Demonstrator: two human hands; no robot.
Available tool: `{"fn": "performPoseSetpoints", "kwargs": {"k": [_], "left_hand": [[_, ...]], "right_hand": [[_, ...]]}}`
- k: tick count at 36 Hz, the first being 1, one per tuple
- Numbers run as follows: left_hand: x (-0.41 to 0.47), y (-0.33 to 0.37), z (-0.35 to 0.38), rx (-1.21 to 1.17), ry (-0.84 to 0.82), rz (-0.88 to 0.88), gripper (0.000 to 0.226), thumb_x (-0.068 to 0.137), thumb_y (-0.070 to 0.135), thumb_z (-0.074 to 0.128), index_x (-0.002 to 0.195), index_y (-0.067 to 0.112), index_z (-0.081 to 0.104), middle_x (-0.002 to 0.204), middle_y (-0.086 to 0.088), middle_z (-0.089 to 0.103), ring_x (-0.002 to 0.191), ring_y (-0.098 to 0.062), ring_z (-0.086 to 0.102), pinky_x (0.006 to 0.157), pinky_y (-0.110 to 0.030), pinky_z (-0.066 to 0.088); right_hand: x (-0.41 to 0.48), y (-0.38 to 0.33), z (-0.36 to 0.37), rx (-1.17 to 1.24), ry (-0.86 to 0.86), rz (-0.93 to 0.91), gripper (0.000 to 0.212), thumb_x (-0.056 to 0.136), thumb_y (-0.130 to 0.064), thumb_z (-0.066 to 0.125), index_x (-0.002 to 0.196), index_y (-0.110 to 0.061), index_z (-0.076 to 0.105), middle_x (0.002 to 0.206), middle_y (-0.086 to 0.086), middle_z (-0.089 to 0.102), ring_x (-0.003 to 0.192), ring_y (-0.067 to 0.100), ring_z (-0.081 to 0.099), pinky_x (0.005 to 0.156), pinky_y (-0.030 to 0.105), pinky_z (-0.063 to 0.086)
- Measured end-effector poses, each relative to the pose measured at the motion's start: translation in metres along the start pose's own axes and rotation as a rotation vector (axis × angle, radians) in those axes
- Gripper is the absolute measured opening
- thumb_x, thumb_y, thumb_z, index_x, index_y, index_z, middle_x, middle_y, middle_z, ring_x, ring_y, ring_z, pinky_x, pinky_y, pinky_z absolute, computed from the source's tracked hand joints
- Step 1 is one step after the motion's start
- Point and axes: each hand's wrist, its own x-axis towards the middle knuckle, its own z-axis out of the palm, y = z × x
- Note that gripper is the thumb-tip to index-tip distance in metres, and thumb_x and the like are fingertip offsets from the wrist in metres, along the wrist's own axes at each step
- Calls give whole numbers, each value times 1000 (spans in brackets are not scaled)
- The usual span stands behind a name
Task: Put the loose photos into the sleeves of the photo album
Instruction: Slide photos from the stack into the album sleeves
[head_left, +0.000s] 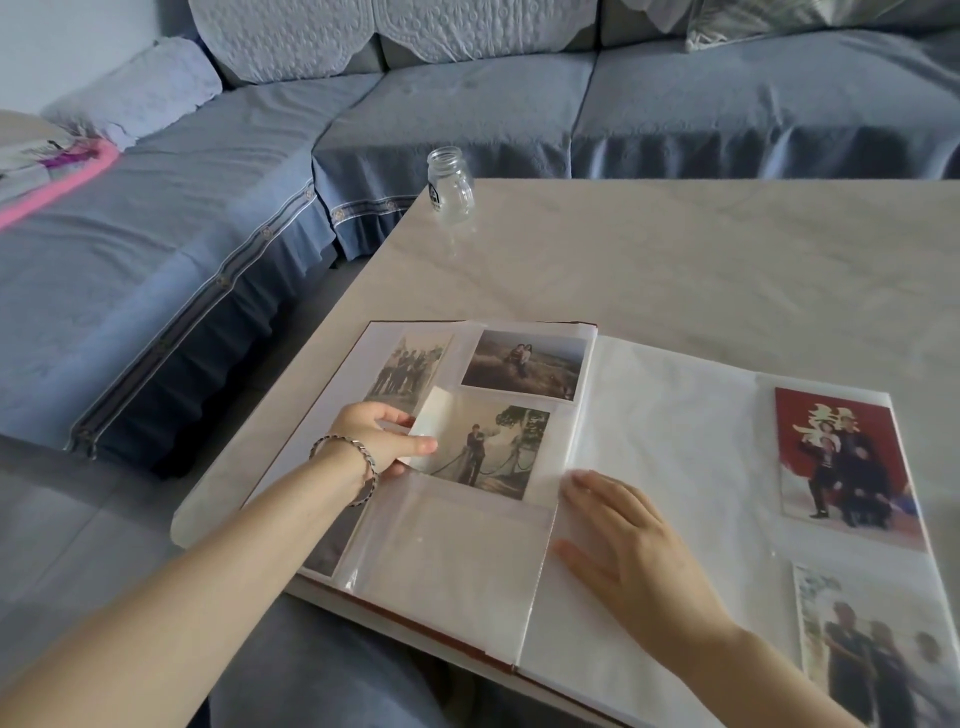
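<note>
An open photo album (670, 467) lies on the table near its front edge. My left hand (382, 439) pinches the left edge of a photo of a figure by a chain fence (485, 447), which lies in the middle of the left page, partly in a sleeve. Flat on the page beside the album's spine, my right hand (623, 540) presses down with straight fingers. Above are a sepia group photo (408, 369) and a landscape photo (524, 364). The right page carries a red photo (841, 462) and a blurred group photo (878, 649).
A small glass jar (451, 184) stands at the far left corner of the pale marble table (701, 260). A blue covered sofa (208, 182) wraps round the back and left. Folded cloth with pink trim (52, 166) lies on the sofa.
</note>
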Motion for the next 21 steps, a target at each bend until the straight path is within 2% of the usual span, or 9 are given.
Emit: {"fn": "performPoseSetpoints", "kwargs": {"k": [4, 7, 9, 11, 15, 19, 21], "left_hand": [[-5, 3, -3, 9, 15, 29, 26, 72, 12, 80, 91, 16, 63, 82, -4, 65, 50, -13, 55, 50, -19, 52], [-11, 7, -4, 4, 21, 103, 16, 76, 6, 74, 89, 9, 65, 73, -4, 66, 43, -7, 54, 42, -14, 47], [-14, 11, -5, 0, 25, 121, 9, 78, 5, 73, 85, 5, 68, 66, -6, 66, 43, -6, 53, 44, -15, 47], [-17, 14, -8, -10, 32, 128, 5, 77, 6, 73, 78, 8, 68, 62, -4, 66, 44, -5, 53, 45, -14, 47], [-23, 16, -9, -70, 45, 165, 10, 75, 2, 74, 71, 8, 66, 51, -2, 64, 38, -2, 52, 44, -11, 45], [-25, 13, -5, -12, 153, 259, 18, 70, 3, 78, 62, 14, 66, 66, -13, 69, 47, -13, 53, 60, -24, 48], [-26, 10, -3, -16, 195, 286, 20, 69, 6, 79, 60, 17, 65, 66, -9, 70, 45, -9, 54, 63, -27, 49]], "right_hand": [[3, 0, 1, 16, 24, -15, 52, 85, -46, 46, 116, -8, 64, 119, 1, 62, 109, 11, 46, 99, 22, 33], [5, 1, 1, 29, 23, -9, 52, 84, -46, 47, 116, -9, 64, 117, -1, 63, 108, 11, 47, 97, 21, 35], [5, 1, 2, 26, 22, -13, 52, 84, -48, 47, 118, -12, 63, 118, -3, 63, 108, 10, 48, 94, 20, 41], [6, 0, 2, 19, 30, -11, 53, 83, -50, 46, 118, -14, 63, 118, -4, 63, 108, 9, 49, 90, 25, 46], [10, -4, 1, -10, 59, -11, 51, 83, -49, 44, 112, -15, 67, 113, -5, 65, 104, 7, 49, 84, 26, 49], [12, -5, -3, -14, 59, -13, 47, 83, -48, 45, 108, -16, 70, 109, -6, 67, 100, 10, 56, 79, 26, 52], [13, -4, -4, -18, 44, -12, 45, 83, -46, 48, 109, -16, 70, 109, -6, 67, 99, 12, 59, 79, 26, 53]]}}
